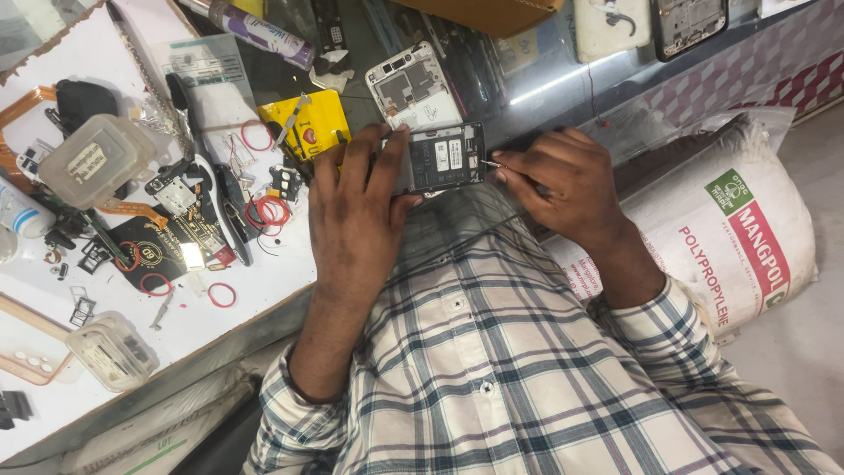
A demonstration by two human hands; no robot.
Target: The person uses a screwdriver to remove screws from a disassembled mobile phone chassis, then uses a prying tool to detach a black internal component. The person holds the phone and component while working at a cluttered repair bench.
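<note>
Black opened phone (444, 158) with white labels under left hand (356, 211). Yellow card (309, 123) just beyond; red rings (268, 211) beside. Blue-grey-white plaid shirt (492, 369) below. White sack (730, 229), red-green print, by right hand (558, 180).

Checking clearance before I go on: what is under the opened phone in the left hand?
Under the opened phone only the left hand gripping its edge and the plaid shirt show. Whatever lies directly beneath is covered.

tool (489, 164): mostly hidden in right hand (563, 180) | white sack (747, 237): partly behind arm
</note>
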